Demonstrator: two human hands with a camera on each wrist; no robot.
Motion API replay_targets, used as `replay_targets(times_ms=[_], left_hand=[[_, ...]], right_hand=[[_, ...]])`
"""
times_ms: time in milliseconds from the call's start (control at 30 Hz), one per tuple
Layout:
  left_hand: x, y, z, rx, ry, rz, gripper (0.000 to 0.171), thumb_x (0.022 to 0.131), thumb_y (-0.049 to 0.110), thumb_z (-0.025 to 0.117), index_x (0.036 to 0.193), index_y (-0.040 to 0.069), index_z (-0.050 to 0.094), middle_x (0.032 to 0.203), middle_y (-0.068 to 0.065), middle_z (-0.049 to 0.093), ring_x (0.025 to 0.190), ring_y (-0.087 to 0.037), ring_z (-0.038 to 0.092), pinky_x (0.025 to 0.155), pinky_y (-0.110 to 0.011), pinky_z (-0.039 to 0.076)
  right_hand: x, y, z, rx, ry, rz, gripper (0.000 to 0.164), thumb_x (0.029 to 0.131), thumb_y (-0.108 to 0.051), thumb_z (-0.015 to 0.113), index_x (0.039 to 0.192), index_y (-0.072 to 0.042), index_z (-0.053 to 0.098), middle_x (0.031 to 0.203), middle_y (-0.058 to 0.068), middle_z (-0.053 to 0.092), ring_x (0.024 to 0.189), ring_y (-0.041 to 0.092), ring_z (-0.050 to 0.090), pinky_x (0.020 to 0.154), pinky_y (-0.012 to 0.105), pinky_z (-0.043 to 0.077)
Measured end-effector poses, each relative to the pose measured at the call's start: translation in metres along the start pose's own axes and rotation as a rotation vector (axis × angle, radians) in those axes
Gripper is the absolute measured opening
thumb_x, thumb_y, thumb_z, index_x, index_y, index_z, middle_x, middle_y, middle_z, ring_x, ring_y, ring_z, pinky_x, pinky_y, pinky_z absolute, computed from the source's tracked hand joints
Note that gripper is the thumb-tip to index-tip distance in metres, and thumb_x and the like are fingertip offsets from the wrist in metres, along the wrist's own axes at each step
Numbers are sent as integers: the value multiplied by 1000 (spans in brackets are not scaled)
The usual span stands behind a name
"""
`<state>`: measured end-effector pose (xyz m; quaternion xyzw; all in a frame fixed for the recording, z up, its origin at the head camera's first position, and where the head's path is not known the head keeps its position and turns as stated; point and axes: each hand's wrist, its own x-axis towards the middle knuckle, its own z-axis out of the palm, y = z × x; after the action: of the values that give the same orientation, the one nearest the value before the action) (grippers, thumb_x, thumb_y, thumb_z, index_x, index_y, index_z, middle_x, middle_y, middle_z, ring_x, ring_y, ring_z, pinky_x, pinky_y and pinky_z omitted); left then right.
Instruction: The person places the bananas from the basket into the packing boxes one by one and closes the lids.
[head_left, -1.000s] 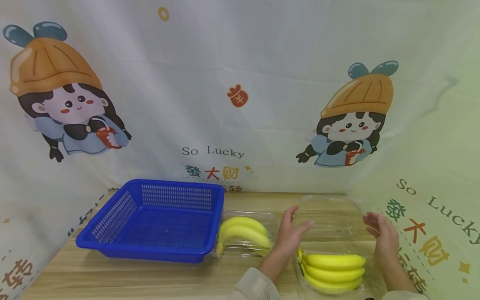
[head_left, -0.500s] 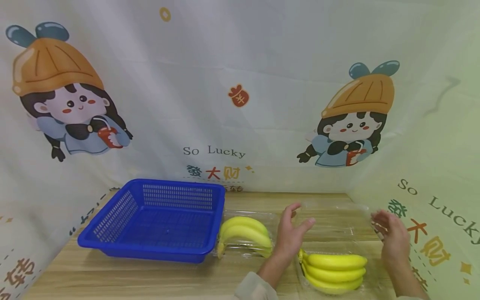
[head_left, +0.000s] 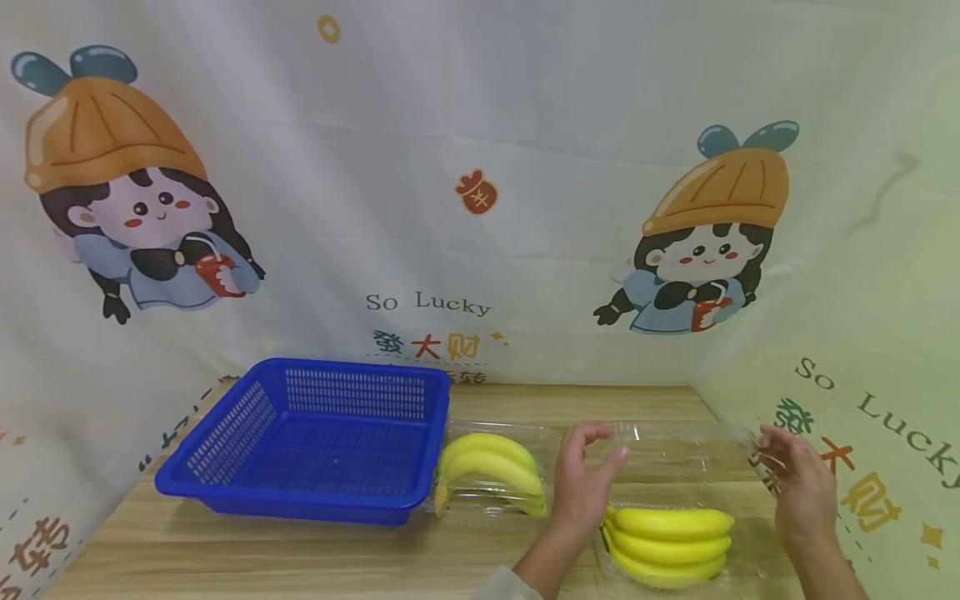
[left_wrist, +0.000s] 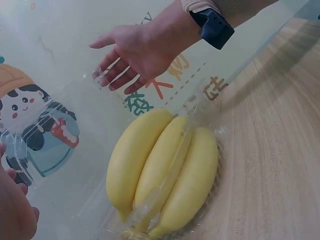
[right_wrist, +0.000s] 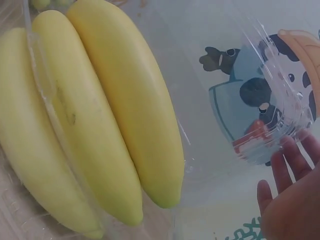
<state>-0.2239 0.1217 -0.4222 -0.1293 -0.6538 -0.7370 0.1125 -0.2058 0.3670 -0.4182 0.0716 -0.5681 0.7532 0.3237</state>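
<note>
Several yellow bananas (head_left: 667, 542), joined at the stem, lie in the lower half of a clear plastic clamshell box on the table. The box's transparent lid (head_left: 660, 450) stands raised at the back, tilted over the fruit. My left hand (head_left: 581, 487) touches the lid's left side with its fingers, the thumb held apart. At the lid's right corner, the fingertips of my right hand (head_left: 802, 483) rest against the plastic, the fingers loosely extended. The left wrist view shows the right hand (left_wrist: 142, 52) with spread fingers touching that corner. Part of the left hand is cut off there.
Left of my left hand sits a second clear box with bananas (head_left: 487, 467) inside. Farther left stands a blue plastic basket (head_left: 300, 500). A printed cloth (head_left: 555, 275) hangs behind the wooden table (head_left: 300, 558) and along its sides.
The lid has tipped lower toward the bananas. My right hand has moved right and slightly down. My left hand has come a little lower and to the right. The basket stays put.
</note>
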Motion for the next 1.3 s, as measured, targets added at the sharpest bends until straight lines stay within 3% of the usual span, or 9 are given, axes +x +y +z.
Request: replay_targets(times_ms=[233, 400, 667, 833, 1100, 1300], left_hand=[[-10, -3, -1, 7, 4, -8, 14, 86, 25, 70, 96, 17, 65, 121, 9, 56, 120, -22, 48, 107, -51, 31], [-19, -5, -2, 34, 13, -7, 12, 85, 27, 71, 91, 19, 64, 119, 10, 57, 120, -23, 49, 106, -53, 32], [-34, -14, -3, 49, 31, 2, 10, 87, 27, 69, 88, 19, 63, 117, 10, 57, 118, -23, 50, 105, -56, 31], [-43, -17, -3, 44, 23, -20, 12, 88, 29, 68, 87, 18, 63, 121, 8, 55, 121, -26, 47, 106, -61, 27], [-54, -23, -3, 108, 55, -23, 12, 88, 31, 68, 85, 23, 60, 123, 0, 57, 120, -29, 49, 103, -62, 32], [-59, -29, -3, 159, 91, -13, 13, 85, 30, 71, 82, 24, 60, 120, 0, 58, 116, -28, 51, 100, -57, 37]], right_hand=[[-5, -2, -4, -159, 113, 54, 26, 104, -15, 47, 101, -6, 71, 89, -6, 69, 87, 5, 61, 80, 12, 48], [-9, -4, -6, -251, 132, 98, 20, 102, -15, 52, 99, -8, 70, 87, -10, 69, 87, 3, 60, 78, 10, 46], [-24, -3, -9, -260, 126, 144, 14, 99, -12, 57, 99, -8, 71, 94, -13, 68, 91, -1, 60, 81, 7, 43], [-33, 2, -13, -311, 181, 190, 16, 100, -18, 56, 99, -12, 70, 93, -15, 67, 91, -2, 59, 79, 8, 43], [-47, 9, -19, -190, 200, 186, 24, 102, -17, 50, 97, -10, 72, 90, -9, 68, 88, 2, 60, 76, 10, 47], [-51, 12, -26, -210, 215, 259, 23, 101, -17, 53, 90, -16, 73, 85, -12, 67, 83, 1, 59, 73, 10, 45]])
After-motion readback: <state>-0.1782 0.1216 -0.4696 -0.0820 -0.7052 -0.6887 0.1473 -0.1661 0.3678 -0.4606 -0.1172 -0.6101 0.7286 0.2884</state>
